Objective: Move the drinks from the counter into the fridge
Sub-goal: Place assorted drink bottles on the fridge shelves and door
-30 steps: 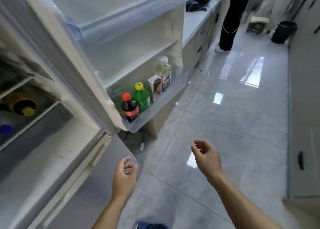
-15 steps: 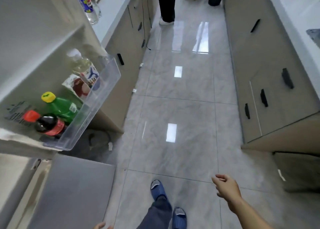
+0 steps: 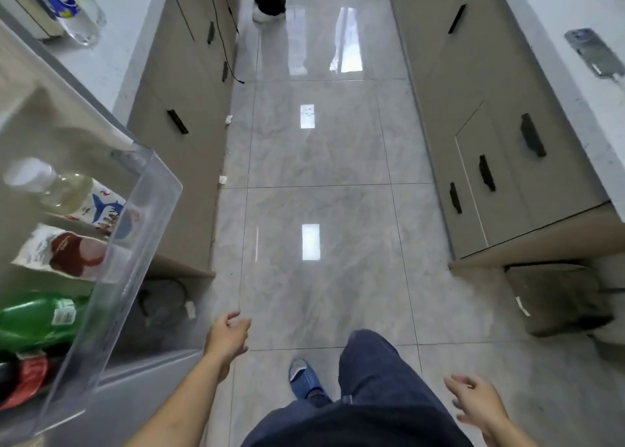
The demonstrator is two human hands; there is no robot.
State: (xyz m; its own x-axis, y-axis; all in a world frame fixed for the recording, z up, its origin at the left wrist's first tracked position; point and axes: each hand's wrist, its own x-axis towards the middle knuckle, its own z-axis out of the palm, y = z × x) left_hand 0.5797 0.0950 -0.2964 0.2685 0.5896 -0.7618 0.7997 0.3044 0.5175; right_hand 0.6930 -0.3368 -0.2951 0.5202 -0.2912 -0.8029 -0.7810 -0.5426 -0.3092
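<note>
Four drinks are seen in the clear plastic door bin (image 3: 111,277) of the open fridge, at the left edge of the view. Nearest the bin's far end a clear bottle (image 3: 64,193) with a white cap, pale liquid and a blue shark label is stood. Beside it a white carton (image 3: 57,255) with a dark red print is placed. Next a green bottle (image 3: 37,319) with a white label is seen, then a dark bottle (image 3: 23,375) with a red label, cut off by the frame edge. On the bench (image 3: 115,57) at upper left one clear bottle (image 3: 72,10) with a blue, yellow and red label is stood, only partly in view.
</note>
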